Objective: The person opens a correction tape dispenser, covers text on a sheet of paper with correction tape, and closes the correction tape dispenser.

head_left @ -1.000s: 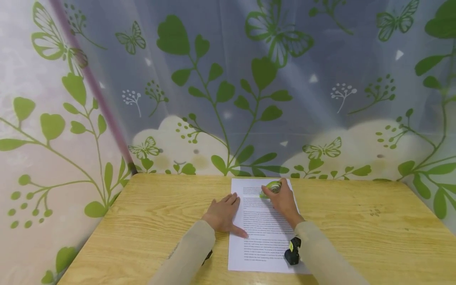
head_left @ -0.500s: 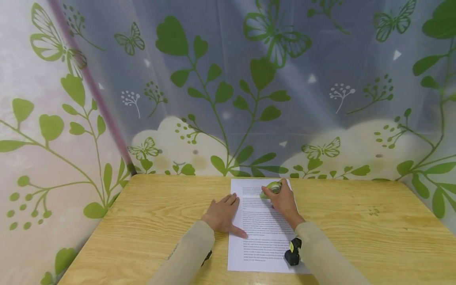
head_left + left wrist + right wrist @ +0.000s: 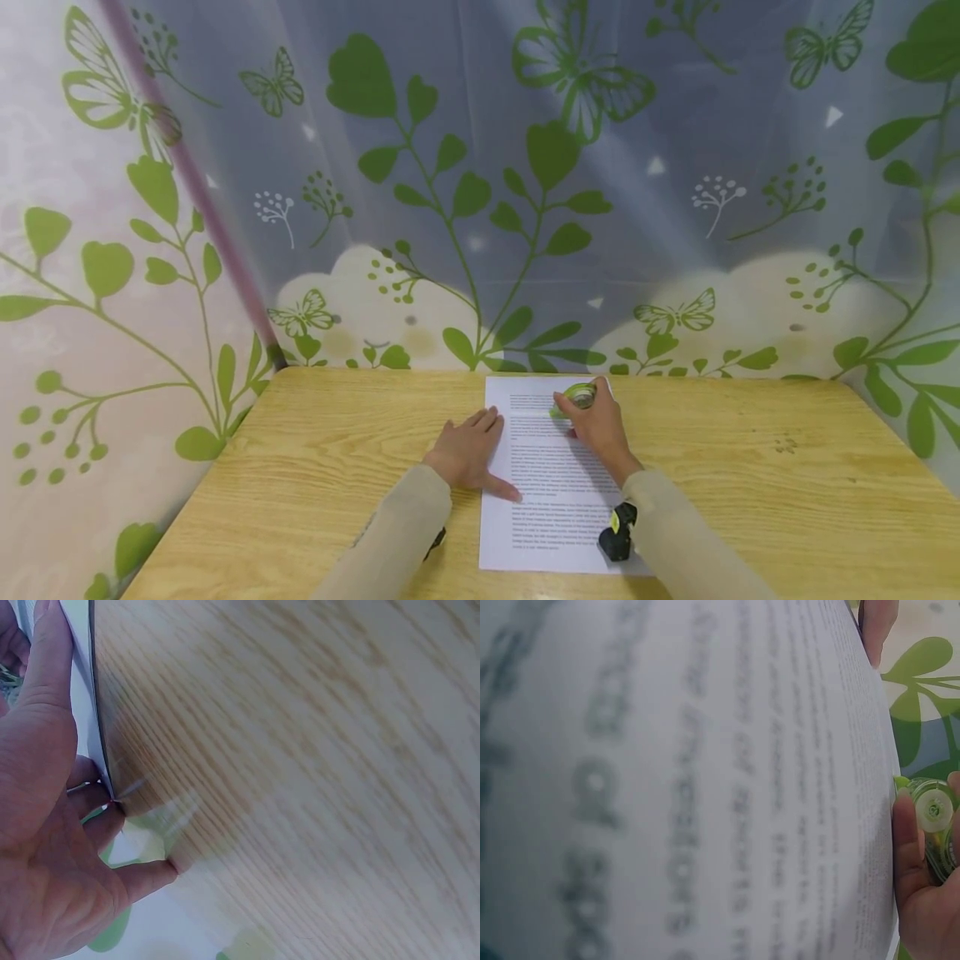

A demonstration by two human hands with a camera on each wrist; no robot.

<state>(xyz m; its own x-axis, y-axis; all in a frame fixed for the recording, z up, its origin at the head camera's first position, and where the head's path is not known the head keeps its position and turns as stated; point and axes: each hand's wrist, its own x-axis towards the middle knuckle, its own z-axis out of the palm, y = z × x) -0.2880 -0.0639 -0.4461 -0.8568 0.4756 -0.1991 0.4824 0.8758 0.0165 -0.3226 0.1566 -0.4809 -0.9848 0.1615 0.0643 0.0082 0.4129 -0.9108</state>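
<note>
A white sheet of printed text lies on the wooden table. My left hand rests flat across its left edge, fingers spread and the thumb on the text. Over the upper lines, my right hand grips a green, see-through correction tape between thumb and fingers, its tip down at the page. The right wrist view shows the round wheel inside the correction tape. From the left wrist, the left hand's fingertips reach the table beside the paper's edge.
The wooden table stretches to both sides of the sheet. Behind it hangs a curtain printed with green leaves and butterflies. A black wrist camera sits at the right sleeve, over the lower right of the page.
My right hand has shifted slightly to the right along the upper lines with the correction tape. The left hand stays in place on the sheet.
</note>
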